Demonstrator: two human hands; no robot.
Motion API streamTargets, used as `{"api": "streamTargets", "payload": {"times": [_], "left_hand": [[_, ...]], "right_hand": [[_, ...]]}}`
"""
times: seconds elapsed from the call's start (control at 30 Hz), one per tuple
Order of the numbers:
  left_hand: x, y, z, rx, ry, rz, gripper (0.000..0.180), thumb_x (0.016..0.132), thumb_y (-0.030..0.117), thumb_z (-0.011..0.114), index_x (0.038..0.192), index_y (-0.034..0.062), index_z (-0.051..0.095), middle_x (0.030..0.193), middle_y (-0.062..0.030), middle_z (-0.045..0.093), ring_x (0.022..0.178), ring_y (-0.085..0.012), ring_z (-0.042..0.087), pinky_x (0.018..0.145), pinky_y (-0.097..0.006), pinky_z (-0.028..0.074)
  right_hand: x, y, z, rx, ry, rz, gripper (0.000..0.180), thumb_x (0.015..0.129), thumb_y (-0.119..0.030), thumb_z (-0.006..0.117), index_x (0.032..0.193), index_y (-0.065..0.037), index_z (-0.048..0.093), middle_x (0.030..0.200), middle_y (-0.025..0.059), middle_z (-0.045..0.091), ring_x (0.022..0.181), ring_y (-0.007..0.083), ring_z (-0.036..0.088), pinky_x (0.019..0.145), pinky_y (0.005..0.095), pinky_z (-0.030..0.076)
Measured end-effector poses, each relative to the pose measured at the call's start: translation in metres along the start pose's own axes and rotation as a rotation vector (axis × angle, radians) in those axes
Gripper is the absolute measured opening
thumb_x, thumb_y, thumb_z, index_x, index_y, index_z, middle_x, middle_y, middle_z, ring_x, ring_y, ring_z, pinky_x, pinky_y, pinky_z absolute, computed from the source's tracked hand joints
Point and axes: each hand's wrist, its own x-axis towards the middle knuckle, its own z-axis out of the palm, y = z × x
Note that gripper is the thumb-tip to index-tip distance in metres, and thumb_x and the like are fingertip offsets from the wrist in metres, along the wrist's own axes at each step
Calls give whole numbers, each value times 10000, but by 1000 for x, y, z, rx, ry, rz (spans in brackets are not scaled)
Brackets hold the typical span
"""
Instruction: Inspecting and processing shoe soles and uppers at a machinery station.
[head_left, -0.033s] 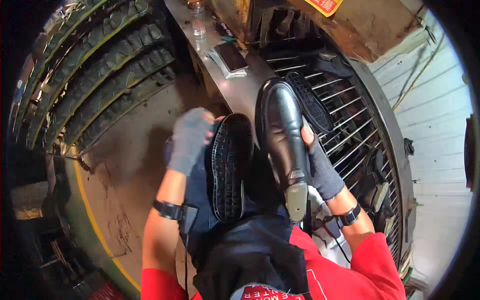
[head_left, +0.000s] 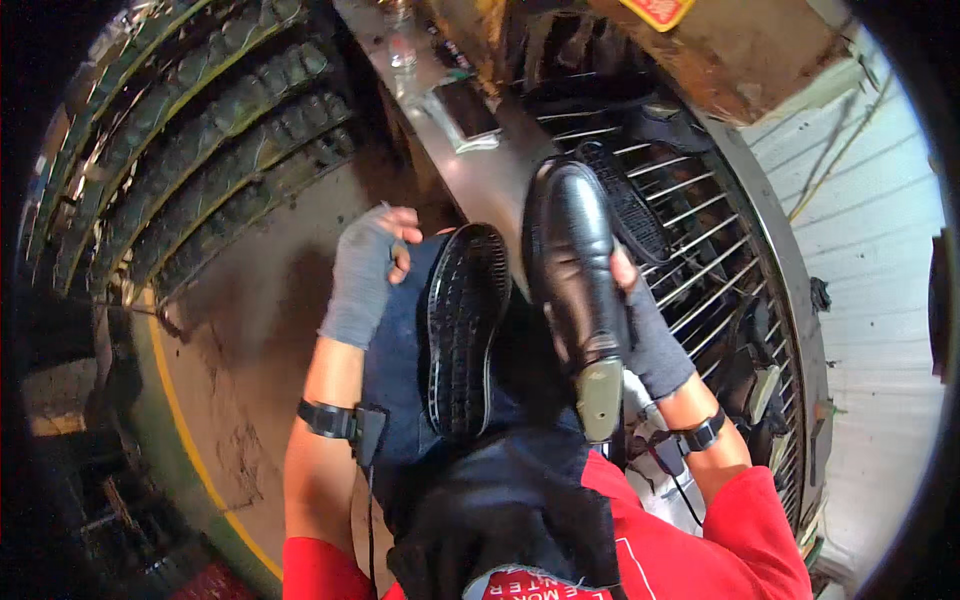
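A black leather shoe upper (head_left: 588, 235) stretched on a last rests in my right hand (head_left: 645, 320), which grips its right side. The last's pale grey-green heel end (head_left: 600, 398) points towards me. On my thigh lies a black shoe sole (head_left: 462, 340), its gridded inner face up. Just left of the sole, my left hand (head_left: 368, 265) hangs over the thigh, fingers loosely bent and apart, with nothing in it. Both hands wear grey fingerless coverings. A second black sole (head_left: 632, 210) sits on the metal rack (head_left: 690, 240) beyond the shoe, which partly hides it.
A metal bench (head_left: 500, 185) runs ahead, bearing a dark phone-like slab (head_left: 465, 112) on white paper and a clear bottle (head_left: 400, 45). Shelves of dark footwear (head_left: 230, 130) stand at the far left. More shoe parts (head_left: 760, 385) lie along the rack at right.
My left hand has drawn left, away from the sole's edge, and its fingers have loosened. The shoe in my right hand has shifted slightly right and turned a little.
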Motion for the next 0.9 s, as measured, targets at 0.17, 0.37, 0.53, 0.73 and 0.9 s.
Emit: {"api": "streamTargets", "payload": {"times": [0.17,0.37,0.53,0.73,0.9], "left_hand": [[-10,-21,59,462,93,418,561,1015,397,681,1473,82,601,1117,-146,693,923,-237,682,804,-392,586],[-19,-18,93,869,208,464,445,912,309,754,1269,50,688,1197,-208,698,1091,-405,687,986,-457,541],[-42,6,34,-459,-327,123,625,926,202,614,1528,42,553,1255,-90,722,1112,-187,703,1008,-340,568],[-58,11,21,-397,-437,257,748,1118,613,370,1569,24,466,1353,-131,696,1215,-189,679,1073,-356,550],[-70,27,26,-523,-374,326,741,1105,634,359,1580,70,438,1370,-196,680,1238,-262,678,1079,-397,556]], "right_hand": [[8,8,-70,-49,9,48,1138,825,-955,490,1431,7,542,1185,287,695,971,427,725,864,525,627],[4,19,-53,-18,62,52,1145,830,-959,460,1442,6,545,1164,326,696,998,478,715,880,566,615],[-18,12,-52,-21,134,40,1155,822,-957,487,1490,-14,501,1179,341,685,968,491,714,856,573,614],[-16,16,-48,-2,30,96,1213,820,-968,474,1511,29,465,1221,366,665,1036,498,703,953,572,594],[-7,26,-28,-66,-119,44,1176,865,-933,472,1517,46,449,1355,287,630,1144,451,683,1025,537,574]]}}
